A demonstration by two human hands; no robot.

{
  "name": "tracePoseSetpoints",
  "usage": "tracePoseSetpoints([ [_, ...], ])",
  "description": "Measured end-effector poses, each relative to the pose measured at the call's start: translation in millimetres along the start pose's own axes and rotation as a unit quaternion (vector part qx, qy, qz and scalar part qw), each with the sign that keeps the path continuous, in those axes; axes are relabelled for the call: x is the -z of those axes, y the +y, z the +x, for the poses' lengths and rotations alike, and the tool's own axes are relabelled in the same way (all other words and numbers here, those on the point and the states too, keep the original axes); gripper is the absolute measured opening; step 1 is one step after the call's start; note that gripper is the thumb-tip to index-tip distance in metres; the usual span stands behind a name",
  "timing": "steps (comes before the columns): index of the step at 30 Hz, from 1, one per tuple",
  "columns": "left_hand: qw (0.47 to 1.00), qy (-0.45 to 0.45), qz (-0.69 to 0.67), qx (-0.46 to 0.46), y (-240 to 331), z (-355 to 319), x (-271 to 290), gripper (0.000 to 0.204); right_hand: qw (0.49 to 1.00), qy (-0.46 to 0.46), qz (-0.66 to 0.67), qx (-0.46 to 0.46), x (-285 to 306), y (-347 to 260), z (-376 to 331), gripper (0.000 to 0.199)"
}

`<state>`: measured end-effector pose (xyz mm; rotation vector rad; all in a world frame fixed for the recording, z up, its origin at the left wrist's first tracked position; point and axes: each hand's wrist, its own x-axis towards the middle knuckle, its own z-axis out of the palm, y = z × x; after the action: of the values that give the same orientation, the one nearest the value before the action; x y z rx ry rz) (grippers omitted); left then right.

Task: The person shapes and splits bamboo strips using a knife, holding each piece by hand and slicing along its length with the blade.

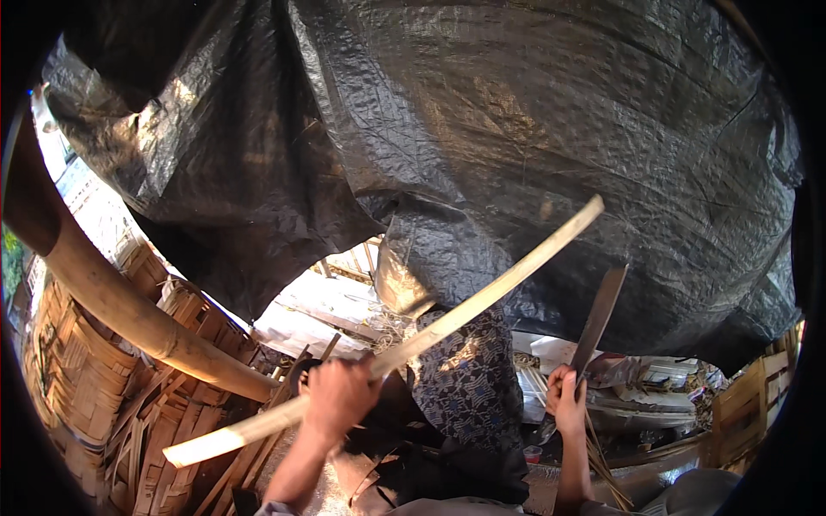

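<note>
1 strip (469,307) LH (341,391), prob. machete (601,320) RH (568,401)

"What was the backdrop?"
"Black plastic tarp (551,129), creased, hung across most of the view. Sun patches glinted on it."
"Left side?"
"Thick bamboo pole (155,322) slanted in front of woven bamboo pieces (82,370). Greenery (12,258) showed at the far edge, blurry."
"Right?"
"Slatted wooden piece (742,398), maybe a crate, stood near the rim."
"Light?"
"Daylight; the ground (301,314) past the tarp's gap was bright, littered."
</note>
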<state>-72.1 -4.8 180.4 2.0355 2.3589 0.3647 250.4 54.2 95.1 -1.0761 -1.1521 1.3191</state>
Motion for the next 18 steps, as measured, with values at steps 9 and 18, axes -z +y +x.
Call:
tracePoseSetpoints([
  [9,0.962,0.138,0.153,-0.179,29.0,-9.7,70.4,0.014,0.978,0.077,-0.04,0.19,-13.2,-23.7,0.0,0.057],
  [18,0.913,0.115,0.203,-0.334,110.0,-2.0,96.9,0.002,0.986,0.058,-0.04,0.151,3.9,-20.0,-18.7,0.037],
])
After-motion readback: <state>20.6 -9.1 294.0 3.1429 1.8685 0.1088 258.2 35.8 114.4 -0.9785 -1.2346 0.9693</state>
